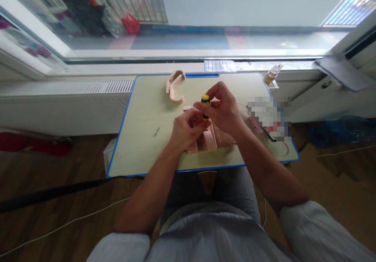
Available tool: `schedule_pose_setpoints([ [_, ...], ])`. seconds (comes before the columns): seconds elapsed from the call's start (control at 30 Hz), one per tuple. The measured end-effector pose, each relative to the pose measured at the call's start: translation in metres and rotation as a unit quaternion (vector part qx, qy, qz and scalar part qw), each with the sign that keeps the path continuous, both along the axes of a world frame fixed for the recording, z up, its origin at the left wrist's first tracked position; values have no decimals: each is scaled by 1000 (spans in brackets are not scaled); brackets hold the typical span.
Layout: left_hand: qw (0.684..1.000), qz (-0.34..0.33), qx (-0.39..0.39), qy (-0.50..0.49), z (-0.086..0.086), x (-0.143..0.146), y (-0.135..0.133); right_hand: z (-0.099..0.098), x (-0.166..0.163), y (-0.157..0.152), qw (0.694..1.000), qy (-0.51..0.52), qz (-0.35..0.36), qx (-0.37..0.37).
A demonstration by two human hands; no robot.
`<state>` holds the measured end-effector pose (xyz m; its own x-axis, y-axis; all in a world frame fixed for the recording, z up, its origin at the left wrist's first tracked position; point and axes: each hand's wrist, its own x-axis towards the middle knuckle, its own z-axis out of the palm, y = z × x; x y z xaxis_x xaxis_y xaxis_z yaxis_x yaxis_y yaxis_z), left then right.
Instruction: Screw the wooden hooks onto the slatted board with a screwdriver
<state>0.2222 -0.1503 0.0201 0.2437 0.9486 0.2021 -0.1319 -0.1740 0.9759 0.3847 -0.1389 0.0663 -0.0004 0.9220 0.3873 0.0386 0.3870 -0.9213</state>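
Your right hand (225, 107) pinches the screwdriver (205, 98) by its yellow-and-black handle, which stands close to upright over the wooden piece (209, 140) on the worktop (138, 148). Your left hand (189, 127) curls at the handle's lower end; you cannot tell from here whether its fingertips pinch the shaft, a screw or the wood, since they cover the tip. Keep the handle in line with the shaft, press straight down and turn in short, even twists, letting the left hand steady the base. Ease off if the tip slips, as it could score the wood.

The wooden piece has a smooth, pale band beside a browner, ribbed part. Near the far edge lies a curved piece (168, 86), pale and hook-shaped, with a smooth finish. A slim metal bit (157, 131) lies left of your hands.
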Motion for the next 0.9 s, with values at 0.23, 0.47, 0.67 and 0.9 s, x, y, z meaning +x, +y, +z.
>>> schedule_pose_setpoints([
  [0.23,999,0,8,43,3,-2,1,14,21,-9,993,-10,105,-55],
  [0.47,996,-54,12,70,2,-6,1,8,21,-6,995,-12,80,-50],
  [0.67,992,0,38,123,0,-5,1,-5,10,-2,1000,-7,13,-6],
  [0.9,984,24,58,165,3,-1,-2,-12,16,-5,999,-37,17,-8],
])
